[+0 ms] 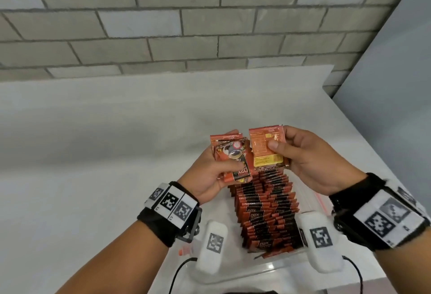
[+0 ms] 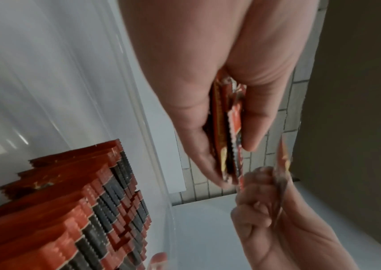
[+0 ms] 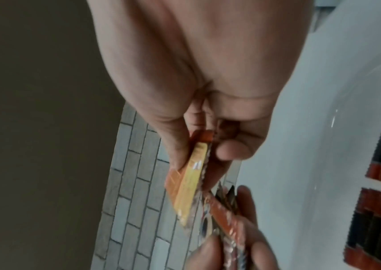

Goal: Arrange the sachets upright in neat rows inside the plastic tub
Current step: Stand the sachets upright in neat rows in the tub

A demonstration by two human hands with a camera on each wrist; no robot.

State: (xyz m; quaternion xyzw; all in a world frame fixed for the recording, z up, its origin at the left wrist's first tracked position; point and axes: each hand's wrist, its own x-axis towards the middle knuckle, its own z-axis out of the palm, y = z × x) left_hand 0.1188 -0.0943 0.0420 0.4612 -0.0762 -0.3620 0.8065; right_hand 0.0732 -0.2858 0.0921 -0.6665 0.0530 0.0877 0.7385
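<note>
Sachets (image 1: 265,209) stand upright in packed rows inside the clear plastic tub (image 1: 286,268) on the white surface (image 1: 116,153). Above them, the left hand (image 1: 210,172) grips a small stack of sachets (image 1: 233,156); the right hand (image 1: 310,160) pinches a single sachet (image 1: 265,149), back panel showing.

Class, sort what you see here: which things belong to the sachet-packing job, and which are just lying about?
Belong to the job:
- left hand holding a small stack of sachets
- right hand pinching one sachet
- rows of sachets
- plastic tub

Lying about:
- zip bag
- white table
</note>
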